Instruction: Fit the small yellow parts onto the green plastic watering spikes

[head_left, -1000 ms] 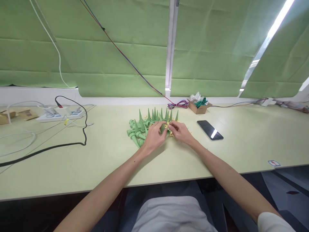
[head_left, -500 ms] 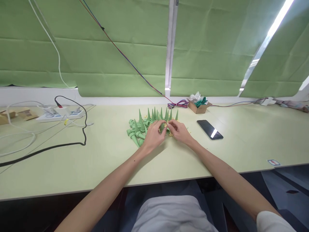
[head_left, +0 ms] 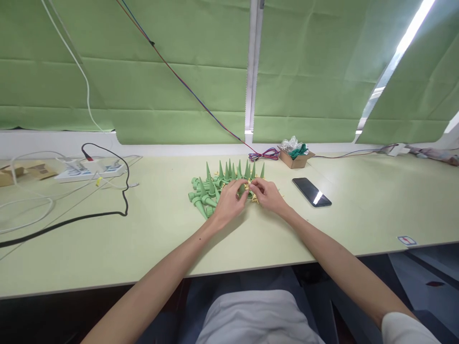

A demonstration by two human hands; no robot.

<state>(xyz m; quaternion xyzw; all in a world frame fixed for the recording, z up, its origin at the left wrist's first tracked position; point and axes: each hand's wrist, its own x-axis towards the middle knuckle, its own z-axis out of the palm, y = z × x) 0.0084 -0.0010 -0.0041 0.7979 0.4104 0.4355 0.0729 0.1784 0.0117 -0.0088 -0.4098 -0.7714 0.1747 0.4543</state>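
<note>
Several green plastic cones (head_left: pixel 202 189) stand upright or lie in a pile on the pale table, and small yellow pieces (head_left: pixel 255 198) are scattered among them on the right side. My left hand (head_left: pixel 230 199) is over the front of the pile, its fingers curled round a green piece that shows between thumb and forefinger. Close against it, my right hand (head_left: pixel 267 194) pinches at something tiny near the same spot; the fingertips hide what it is. The fingertips of both hands almost meet.
A black phone (head_left: pixel 311 192) lies right of my hands. Behind it is a small cardboard box (head_left: pixel 294 160) with plastic and green material, beside coiled wires (head_left: pixel 264 154). On the left, a power strip (head_left: pixel 89 172) and a black cable (head_left: pixel 71 221) lie on the table (head_left: pixel 143 248).
My hands have shifted very slightly, with the fingertips still close together over the pile. The cones, phone and box stay in place.
</note>
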